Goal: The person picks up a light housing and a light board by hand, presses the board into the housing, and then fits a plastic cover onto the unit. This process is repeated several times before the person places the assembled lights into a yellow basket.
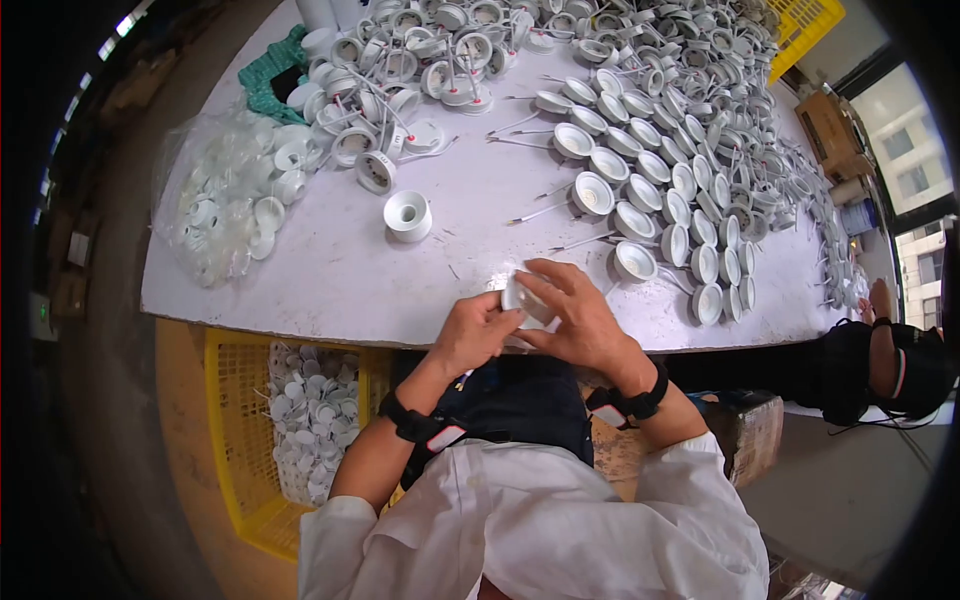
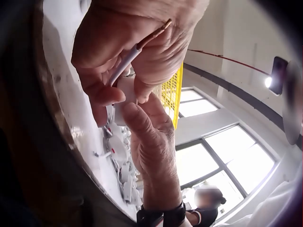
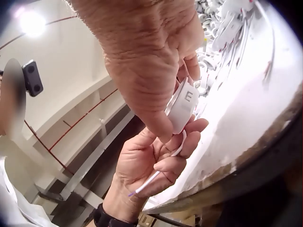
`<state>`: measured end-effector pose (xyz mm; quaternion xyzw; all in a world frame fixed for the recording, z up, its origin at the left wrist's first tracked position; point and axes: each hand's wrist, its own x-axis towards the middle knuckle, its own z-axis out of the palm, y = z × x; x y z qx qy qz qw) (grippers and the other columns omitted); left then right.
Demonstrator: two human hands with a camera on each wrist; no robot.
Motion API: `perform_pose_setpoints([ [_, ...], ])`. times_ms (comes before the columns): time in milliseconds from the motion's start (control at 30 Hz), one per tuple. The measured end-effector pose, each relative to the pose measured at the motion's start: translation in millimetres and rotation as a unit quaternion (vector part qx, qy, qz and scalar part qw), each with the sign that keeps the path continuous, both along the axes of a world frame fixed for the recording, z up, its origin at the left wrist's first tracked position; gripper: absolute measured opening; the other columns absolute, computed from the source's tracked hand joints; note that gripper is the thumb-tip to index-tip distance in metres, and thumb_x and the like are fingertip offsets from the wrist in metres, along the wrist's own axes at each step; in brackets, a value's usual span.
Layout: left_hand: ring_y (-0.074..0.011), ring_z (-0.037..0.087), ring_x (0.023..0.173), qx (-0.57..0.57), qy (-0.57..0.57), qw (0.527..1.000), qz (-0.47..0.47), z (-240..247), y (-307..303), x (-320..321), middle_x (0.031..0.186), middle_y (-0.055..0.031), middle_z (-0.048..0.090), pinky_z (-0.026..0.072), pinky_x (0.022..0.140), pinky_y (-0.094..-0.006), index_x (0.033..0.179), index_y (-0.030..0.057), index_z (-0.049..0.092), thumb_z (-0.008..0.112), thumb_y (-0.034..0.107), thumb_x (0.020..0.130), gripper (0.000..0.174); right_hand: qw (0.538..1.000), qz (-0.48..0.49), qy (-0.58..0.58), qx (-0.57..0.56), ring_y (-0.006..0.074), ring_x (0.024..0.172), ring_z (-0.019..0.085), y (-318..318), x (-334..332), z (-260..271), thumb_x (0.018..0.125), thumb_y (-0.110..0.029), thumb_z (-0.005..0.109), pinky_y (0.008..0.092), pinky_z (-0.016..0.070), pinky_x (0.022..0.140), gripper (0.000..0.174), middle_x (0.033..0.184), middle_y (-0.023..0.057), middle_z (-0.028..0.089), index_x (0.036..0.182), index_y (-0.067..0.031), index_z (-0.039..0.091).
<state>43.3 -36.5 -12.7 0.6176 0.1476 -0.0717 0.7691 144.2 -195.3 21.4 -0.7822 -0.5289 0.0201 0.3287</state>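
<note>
Near the front edge of the table both hands hold one small white round lamp housing (image 1: pixel 528 300), marked with a letter E in the right wrist view. My right hand (image 1: pixel 585 325) grips its rim from the right between thumb and fingers. From the left, my left hand (image 1: pixel 468 335) pinches the housing's lower side. A white cable (image 3: pixel 154 178) comes out of the housing and runs across the left palm. Its stripped end (image 2: pixel 156 34) shows in the left wrist view. The housing's inside is mostly hidden by fingers.
A white cup-shaped part (image 1: pixel 408 222) stands ahead on the white table (image 1: pixel 330 280). Rows of white housings (image 1: pixel 637 260) with cables lie right, with heaps behind. At left lies a clear bag (image 1: pixel 225 215) of white parts. Below is a yellow basket (image 1: pixel 230 440) of white discs. Another person's arm (image 1: pixel 882 350) is at right.
</note>
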Motion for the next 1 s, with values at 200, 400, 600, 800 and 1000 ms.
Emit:
perform_pose_setpoints([
  [200,-0.0082,0.061,0.072,0.081,0.004,0.989,-0.126,-4,-37,15,0.090,-0.0090,0.067,0.0480,0.057,-0.0203,0.118,-0.0030,0.053,0.061,0.013,0.086,0.037,0.991,-0.127,-0.029,-0.016,0.0311,0.110,0.048,-86,16,15,0.055,-0.013,0.081,0.0416,0.0386,0.094,0.068,0.116,0.0116,0.053,0.118,-0.0093,0.055],
  [400,-0.0129,0.065,0.078,0.168,-0.036,0.980,-0.103,-10,-54,19,0.088,-0.0139,0.068,0.0514,0.071,-0.0244,0.110,-0.0037,0.059,0.064,0.009,0.081,0.032,0.951,-0.275,-0.110,-0.091,0.0307,0.114,0.046,-151,47,-4,0.059,-0.018,0.079,0.0429,0.0327,0.099,0.060,0.116,0.0112,0.055,0.114,-0.0077,0.057],
  [600,-0.0124,0.064,0.078,0.187,-0.072,0.976,-0.089,-8,-62,16,0.087,-0.0141,0.068,0.0510,0.071,-0.0242,0.106,-0.0035,0.061,0.063,0.009,0.081,0.028,0.926,-0.338,-0.141,-0.095,0.0312,0.112,0.047,-154,63,-26,0.061,-0.022,0.078,0.0433,0.0331,0.097,0.053,0.111,0.0114,0.058,0.108,-0.0065,0.060],
  [800,-0.0108,0.063,0.077,0.175,-0.057,0.980,-0.073,-13,-56,10,0.086,-0.0119,0.068,0.0506,0.071,-0.0238,0.105,-0.0030,0.062,0.063,0.009,0.081,0.027,0.915,-0.358,-0.170,-0.081,0.0316,0.108,0.049,-154,67,-30,0.060,-0.023,0.079,0.0441,0.0378,0.092,0.050,0.109,0.0115,0.059,0.104,-0.0060,0.061],
  [1000,-0.0093,0.062,0.077,0.169,-0.041,0.984,-0.030,-16,-39,-4,0.084,-0.0093,0.067,0.0506,0.072,-0.0233,0.105,-0.0004,0.063,0.062,0.009,0.083,0.024,0.921,-0.348,-0.176,-0.016,0.0341,0.104,0.051,-137,50,-2,0.065,-0.014,0.076,0.0444,0.0403,0.090,0.046,0.111,0.0159,0.055,0.107,-0.0046,0.059],
])
